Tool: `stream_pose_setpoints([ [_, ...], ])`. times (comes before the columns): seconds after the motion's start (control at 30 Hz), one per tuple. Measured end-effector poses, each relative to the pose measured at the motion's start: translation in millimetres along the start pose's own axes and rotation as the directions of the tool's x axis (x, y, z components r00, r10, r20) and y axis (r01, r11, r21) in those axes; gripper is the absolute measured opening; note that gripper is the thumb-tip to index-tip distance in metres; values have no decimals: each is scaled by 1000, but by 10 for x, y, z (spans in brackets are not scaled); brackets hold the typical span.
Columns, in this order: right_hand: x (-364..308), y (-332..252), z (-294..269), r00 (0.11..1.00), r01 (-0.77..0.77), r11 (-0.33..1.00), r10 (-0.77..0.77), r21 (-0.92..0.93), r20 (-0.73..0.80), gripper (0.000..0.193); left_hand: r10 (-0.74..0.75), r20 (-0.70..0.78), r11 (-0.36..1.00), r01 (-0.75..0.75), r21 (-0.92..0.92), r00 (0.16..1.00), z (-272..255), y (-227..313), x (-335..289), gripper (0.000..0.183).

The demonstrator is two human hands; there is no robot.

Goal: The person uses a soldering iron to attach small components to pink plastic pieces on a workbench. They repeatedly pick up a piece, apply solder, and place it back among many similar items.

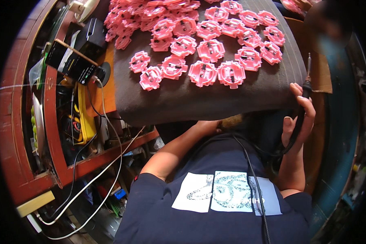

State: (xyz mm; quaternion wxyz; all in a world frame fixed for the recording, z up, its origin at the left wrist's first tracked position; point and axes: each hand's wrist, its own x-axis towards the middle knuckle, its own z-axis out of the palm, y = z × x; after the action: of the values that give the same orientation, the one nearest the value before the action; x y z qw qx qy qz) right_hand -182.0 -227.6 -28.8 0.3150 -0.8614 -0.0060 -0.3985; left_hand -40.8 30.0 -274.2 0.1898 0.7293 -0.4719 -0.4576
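Note:
My right hand [301,118] is raised at the right edge of the dark cushion-like work surface [183,106]. It is closed around a soldering iron [306,87], black-handled with a thin metal tip pointing up. A black cord hangs from the handle's lower end. My left hand [208,127] is low, beside the near edge of the surface; its fingers are mostly hidden next to a yellowish-brown thing [232,120] I cannot make out. Pink plastic parts [202,73] with small black and metal pieces inside lie spread out on the surface, the nearest ones beyond my hands.
A heap of more pink parts [138,16] rises at the far left. A phone [75,65] with a lit screen stands left, its white cable [118,150] running downward. A yellow container [87,122] sits below. Another person [329,28] is at the upper right, near cardboard [323,73].

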Motion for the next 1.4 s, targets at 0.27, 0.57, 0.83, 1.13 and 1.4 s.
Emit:
stream_pose_setpoints([
  [0.27,-377,-63,-162,997,-72,995,72,-67,2,51,50,-95,988,-35,148,994,-307,572,-306,37],
  [0.57,-1608,290,-271,885,-391,906,322,-161,-337,54,86,56,931,-100,352,995,-760,86,-196,35],
  [0.83,-2048,494,-199,858,-481,865,430,-145,-280,59,-192,268,953,113,282,944,-98,-335,552,43],
  [1.13,-2178,192,-303,796,-604,770,574,-206,-191,65,-620,8,769,610,-189,784,1966,-1515,1709,53],
  [1.4,-2280,42,-398,760,-647,740,645,-183,-78,68,-767,17,331,418,-846,642,2216,-1608,2103,62],
])
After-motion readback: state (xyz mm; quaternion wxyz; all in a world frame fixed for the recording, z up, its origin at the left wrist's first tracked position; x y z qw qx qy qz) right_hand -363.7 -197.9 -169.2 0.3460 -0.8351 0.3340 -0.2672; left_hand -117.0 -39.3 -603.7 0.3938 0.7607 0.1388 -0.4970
